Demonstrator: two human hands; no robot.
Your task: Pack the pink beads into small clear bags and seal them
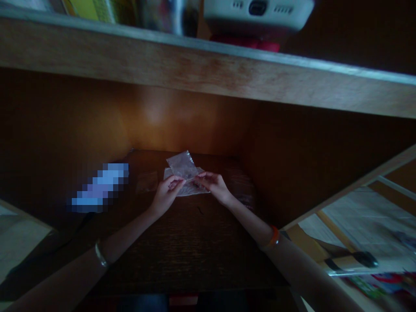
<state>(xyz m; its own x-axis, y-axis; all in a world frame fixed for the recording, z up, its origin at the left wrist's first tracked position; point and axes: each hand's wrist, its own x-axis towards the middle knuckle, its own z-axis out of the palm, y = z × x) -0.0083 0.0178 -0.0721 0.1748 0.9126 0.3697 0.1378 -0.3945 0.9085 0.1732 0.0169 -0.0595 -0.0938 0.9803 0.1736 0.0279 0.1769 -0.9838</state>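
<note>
The small plastic bag (182, 164) is clear and thin, roughly square, with a pale glint along its upper right edge and faint creases across its face. It is tilted, with one corner pointing up toward the back wall. The bag is in both hands at its lower edge: the left hand (166, 194) at the near left, the right hand (217, 187) at the near right, so most of it stands out beyond the fingertips. The left hand is mostly curled, thumb and forefinger pinching the edge; the right hand is partly closed, its fingertips on the same edge, though how firmly cannot be told. Beneath the bag and fingers a larger clear bag (192, 190) lies flat on the dark wooden table (191, 242), with small reddish marks too blurred to make out. A faint clear packet (147, 181) lies just left of the left hand, and dim, shiny plastic (241, 184) lies to the right of the right hand
</note>
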